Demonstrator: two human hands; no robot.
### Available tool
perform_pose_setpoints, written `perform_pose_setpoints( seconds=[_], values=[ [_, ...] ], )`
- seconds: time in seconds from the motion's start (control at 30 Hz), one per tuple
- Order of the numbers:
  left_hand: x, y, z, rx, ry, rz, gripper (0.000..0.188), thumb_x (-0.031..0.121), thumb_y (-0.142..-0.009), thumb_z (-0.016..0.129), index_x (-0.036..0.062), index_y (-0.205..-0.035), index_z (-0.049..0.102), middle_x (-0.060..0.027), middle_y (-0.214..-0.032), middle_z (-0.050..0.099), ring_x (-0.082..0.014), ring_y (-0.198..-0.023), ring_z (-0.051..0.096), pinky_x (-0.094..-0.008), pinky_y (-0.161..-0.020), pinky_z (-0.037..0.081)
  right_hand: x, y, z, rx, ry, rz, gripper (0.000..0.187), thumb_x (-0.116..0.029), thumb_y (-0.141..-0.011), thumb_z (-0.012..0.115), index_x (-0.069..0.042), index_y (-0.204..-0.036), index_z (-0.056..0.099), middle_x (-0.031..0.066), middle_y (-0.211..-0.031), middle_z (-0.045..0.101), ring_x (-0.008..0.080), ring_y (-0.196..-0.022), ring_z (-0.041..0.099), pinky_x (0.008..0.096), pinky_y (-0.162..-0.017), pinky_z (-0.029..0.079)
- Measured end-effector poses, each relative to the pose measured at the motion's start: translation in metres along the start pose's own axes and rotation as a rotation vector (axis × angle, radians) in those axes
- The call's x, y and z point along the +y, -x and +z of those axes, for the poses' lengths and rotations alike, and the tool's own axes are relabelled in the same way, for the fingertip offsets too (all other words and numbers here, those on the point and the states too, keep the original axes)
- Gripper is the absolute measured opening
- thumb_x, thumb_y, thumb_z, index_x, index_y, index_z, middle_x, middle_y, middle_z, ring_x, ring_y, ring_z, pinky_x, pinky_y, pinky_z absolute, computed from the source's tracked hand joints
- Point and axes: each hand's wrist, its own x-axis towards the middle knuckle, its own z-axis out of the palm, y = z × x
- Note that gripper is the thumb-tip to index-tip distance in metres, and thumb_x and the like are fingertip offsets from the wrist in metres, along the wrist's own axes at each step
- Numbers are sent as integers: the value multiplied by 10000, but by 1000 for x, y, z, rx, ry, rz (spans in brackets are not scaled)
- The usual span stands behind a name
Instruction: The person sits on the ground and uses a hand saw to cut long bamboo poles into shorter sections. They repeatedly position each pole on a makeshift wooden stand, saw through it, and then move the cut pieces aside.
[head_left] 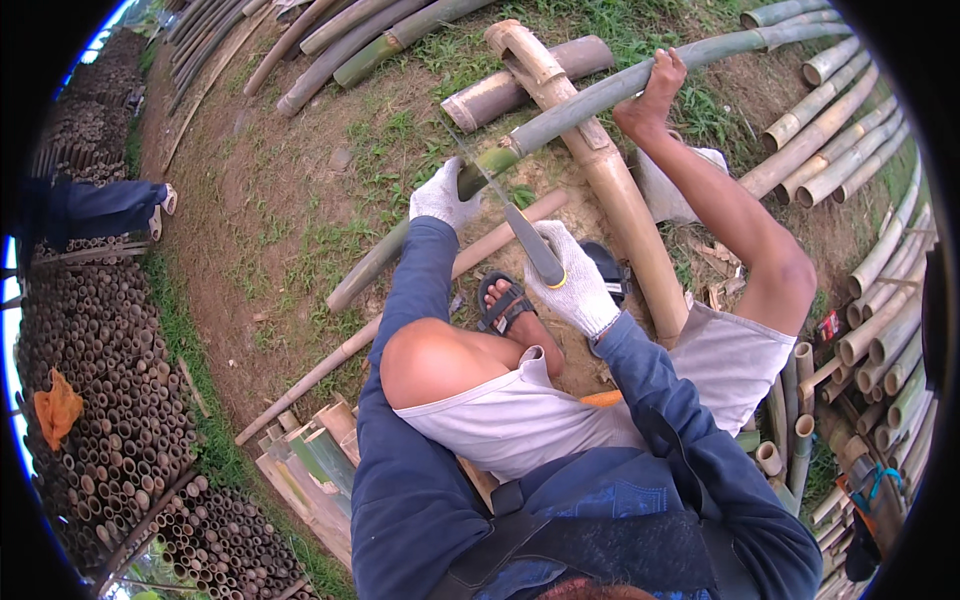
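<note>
A long green bamboo pole (590, 105) slants across in front of me, resting over a thick tan bamboo support (625, 205). My left hand (444, 196), in a white knit glove, is closed around the pole to the left of the support. Also gloved, my right hand (572, 277) grips the grey handle of a handsaw (521, 226). The saw's narrow blade lies across the pole just right of my left hand; how deep it sits in the bamboo cannot be made out. My bare right foot (652, 98) presses on the pole beyond the support.
A short thick bamboo piece (530, 82) lies beneath the support's far end. Bamboo poles (825, 125) lie at the right, others (370, 40) at the far left. Stacked cut bamboo (110, 390) fills the left side, with an orange cloth (58, 408) on it. Another person's legs (110, 205) show there.
</note>
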Motion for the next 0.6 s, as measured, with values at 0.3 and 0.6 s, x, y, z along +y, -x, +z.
perform_pose_setpoints(
  seconds=[0.3,0.6],
  values=[
    [-19,10,-18,-250,-139,-163,631,585,-867,821,206,-1363,725,-175,-1225,831,-394,-1173,789,-489,-1030,612,-57,145,-76,-68,89,114,502,14,-923,796,-25,-1386,606,203,-1226,696,366,-1126,760,419,-994,593],
    [-8,17,-11,-56,-162,-179,594,575,-869,840,207,-1326,743,-180,-1174,832,-393,-1142,795,-487,-1003,617,10,-24,-5,-11,-134,38,435,-140,-981,771,-58,-1370,596,201,-1220,690,423,-1119,731,442,-969,599]
  ],
)
